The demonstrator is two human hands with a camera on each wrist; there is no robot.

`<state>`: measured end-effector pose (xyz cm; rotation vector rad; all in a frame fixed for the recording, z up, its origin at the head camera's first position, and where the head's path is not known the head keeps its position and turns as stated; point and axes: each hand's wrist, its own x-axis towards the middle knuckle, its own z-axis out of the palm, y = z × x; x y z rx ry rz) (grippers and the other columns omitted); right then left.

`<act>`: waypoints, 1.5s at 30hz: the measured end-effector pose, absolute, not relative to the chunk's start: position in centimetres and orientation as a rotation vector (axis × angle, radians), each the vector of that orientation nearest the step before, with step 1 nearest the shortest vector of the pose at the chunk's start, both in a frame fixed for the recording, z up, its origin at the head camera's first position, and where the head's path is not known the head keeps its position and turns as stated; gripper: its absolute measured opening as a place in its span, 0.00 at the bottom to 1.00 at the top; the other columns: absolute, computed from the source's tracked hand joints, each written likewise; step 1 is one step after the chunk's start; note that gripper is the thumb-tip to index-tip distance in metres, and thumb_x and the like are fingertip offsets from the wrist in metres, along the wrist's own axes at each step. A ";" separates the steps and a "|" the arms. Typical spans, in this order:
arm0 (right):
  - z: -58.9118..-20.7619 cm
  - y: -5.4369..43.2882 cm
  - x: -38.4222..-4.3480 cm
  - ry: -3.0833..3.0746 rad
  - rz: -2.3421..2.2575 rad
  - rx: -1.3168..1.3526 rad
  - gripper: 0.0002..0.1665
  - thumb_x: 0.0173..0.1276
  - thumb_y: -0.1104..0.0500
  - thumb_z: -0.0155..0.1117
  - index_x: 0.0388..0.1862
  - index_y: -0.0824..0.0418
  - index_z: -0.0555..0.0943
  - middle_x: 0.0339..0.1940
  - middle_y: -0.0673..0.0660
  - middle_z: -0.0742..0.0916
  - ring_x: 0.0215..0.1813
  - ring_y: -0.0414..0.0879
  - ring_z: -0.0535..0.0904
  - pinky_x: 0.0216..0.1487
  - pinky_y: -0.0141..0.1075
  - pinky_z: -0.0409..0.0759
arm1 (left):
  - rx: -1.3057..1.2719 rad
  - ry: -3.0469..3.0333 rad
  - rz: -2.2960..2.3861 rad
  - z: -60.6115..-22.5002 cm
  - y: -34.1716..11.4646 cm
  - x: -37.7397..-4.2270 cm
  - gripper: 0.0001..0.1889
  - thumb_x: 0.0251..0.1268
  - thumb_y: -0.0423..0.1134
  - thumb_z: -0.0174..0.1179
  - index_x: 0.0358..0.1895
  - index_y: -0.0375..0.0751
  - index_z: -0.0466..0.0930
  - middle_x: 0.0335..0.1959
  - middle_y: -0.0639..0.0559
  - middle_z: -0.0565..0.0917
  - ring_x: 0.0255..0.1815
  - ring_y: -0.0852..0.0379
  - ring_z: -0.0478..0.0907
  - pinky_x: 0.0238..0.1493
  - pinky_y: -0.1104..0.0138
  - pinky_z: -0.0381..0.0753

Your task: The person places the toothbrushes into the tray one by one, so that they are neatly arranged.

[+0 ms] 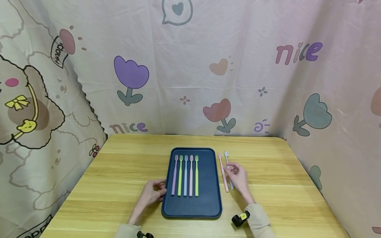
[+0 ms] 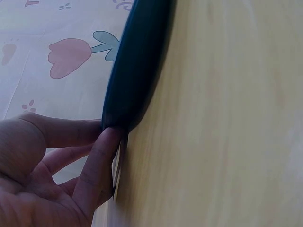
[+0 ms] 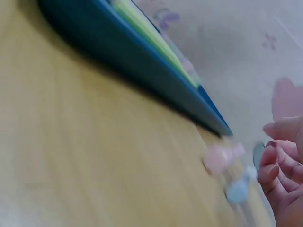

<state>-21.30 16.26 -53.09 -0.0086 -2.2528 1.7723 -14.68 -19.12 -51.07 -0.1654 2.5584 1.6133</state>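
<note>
A dark blue tray [image 1: 208,198] lies on the wooden table. On it, side by side, are several toothbrushes: a purple one [image 1: 174,177], a green one [image 1: 180,178], a blue one [image 1: 186,178], a pink one [image 1: 191,178] and another green one [image 1: 196,178]. My left hand [image 1: 151,193] holds the tray's left edge; in the left wrist view its thumb and finger pinch the rim. Right of the tray lie a loose pink toothbrush [image 1: 224,175] and a light blue toothbrush [image 1: 227,158]. My right hand [image 1: 238,178] hovers over these two, fingers loosely bent, nothing visible between them.
The wooden table [image 1: 119,158] extends on both sides of the tray. A patterned cloth [image 1: 178,66] hangs behind the table, with more cloth at left and right. Each wrist carries a small black camera, such as the right one [image 1: 238,220].
</note>
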 end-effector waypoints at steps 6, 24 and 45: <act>-53.6 18.3 -21.7 -2.323 1.775 -0.069 0.15 0.64 0.68 0.70 0.48 0.74 0.82 0.26 0.56 0.82 0.18 0.36 0.75 0.18 0.25 0.74 | -0.174 2.559 1.609 -51.1 -19.2 -14.7 0.22 0.59 0.23 0.64 0.60 0.30 0.81 0.34 0.45 0.81 0.28 0.57 0.78 0.26 0.64 0.86; -54.4 19.2 -21.8 -2.455 1.706 -0.094 0.14 0.62 0.67 0.72 0.45 0.73 0.83 0.25 0.59 0.84 0.17 0.36 0.74 0.19 0.27 0.74 | -0.169 2.565 1.605 -51.0 -19.0 -14.7 0.22 0.60 0.24 0.64 0.60 0.30 0.81 0.34 0.45 0.81 0.29 0.57 0.78 0.26 0.64 0.86; -53.7 19.4 -21.2 -2.590 1.705 -0.134 0.15 0.61 0.63 0.72 0.43 0.73 0.83 0.21 0.53 0.83 0.14 0.38 0.73 0.14 0.28 0.70 | -0.182 2.585 1.575 -50.9 -19.0 -14.6 0.21 0.60 0.24 0.64 0.59 0.31 0.81 0.34 0.46 0.81 0.29 0.57 0.77 0.26 0.65 0.85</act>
